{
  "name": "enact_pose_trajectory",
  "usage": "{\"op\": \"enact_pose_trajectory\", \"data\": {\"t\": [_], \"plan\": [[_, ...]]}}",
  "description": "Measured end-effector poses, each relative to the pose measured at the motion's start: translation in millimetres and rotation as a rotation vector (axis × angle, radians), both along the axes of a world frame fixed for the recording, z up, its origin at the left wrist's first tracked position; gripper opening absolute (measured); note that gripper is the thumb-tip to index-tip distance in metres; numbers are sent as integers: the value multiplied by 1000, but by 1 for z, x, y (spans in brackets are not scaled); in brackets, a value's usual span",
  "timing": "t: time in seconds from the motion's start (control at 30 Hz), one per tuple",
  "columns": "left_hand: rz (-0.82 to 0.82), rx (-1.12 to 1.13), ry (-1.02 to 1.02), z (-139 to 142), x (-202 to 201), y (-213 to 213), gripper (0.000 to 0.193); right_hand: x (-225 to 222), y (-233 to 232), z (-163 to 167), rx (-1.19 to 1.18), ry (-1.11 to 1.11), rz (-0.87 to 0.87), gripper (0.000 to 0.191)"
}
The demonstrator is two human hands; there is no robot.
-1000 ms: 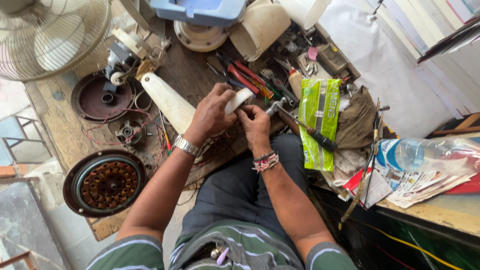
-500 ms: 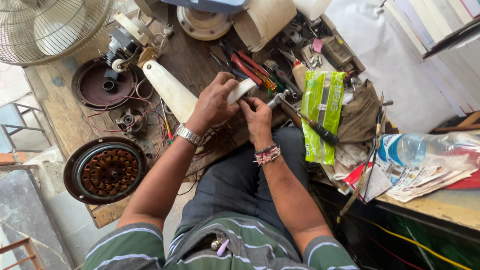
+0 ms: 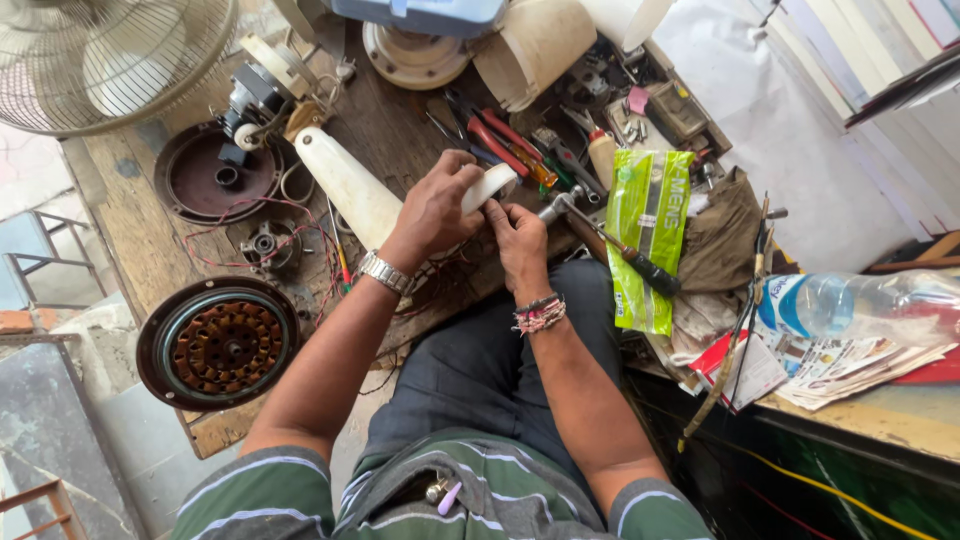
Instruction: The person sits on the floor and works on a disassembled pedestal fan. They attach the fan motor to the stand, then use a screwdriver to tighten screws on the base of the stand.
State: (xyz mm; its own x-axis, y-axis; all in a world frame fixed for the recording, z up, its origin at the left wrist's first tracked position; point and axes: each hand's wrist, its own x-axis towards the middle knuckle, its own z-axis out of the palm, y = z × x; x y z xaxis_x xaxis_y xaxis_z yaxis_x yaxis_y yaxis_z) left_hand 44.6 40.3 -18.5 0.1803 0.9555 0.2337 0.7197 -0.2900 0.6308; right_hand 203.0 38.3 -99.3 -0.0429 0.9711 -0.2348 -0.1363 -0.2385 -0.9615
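My left hand point(image 3: 438, 203) is closed around a roll of white tape point(image 3: 490, 185), held just above the wooden workbench point(image 3: 130, 215). A metal watch sits on that wrist. My right hand point(image 3: 520, 240) is right next to it, fingers pinched at the edge of the roll, with a beaded band on the wrist. Thin red wires point(image 3: 425, 285) trail under both hands. A cream fan blade point(image 3: 345, 185) lies just left of my left hand. A hammer point(image 3: 600, 235) with a dark grip rests right of my right hand.
A round motor stator with copper windings point(image 3: 220, 345) lies at the bench's near left. A dark round cover point(image 3: 215, 175), a wire fan guard point(image 3: 110, 55), red-handled pliers point(image 3: 505, 145), a green packet point(image 3: 645, 235), a plastic bottle point(image 3: 850, 300) and papers point(image 3: 860, 360) surround me.
Both hands stay together on the tape roll, shifting only slightly. My head has moved a little, so the bench sits differently in view.
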Motion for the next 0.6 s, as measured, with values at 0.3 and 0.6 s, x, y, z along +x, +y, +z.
{"op": "enact_pose_trajectory", "data": {"t": [0.3, 0.6], "plan": [[8, 9, 18, 2, 2, -2, 45, -1, 3, -5, 166, 64, -12, 19], [13, 5, 21, 3, 1, -2, 47, 2, 1, -1, 79, 25, 1, 22]]}}
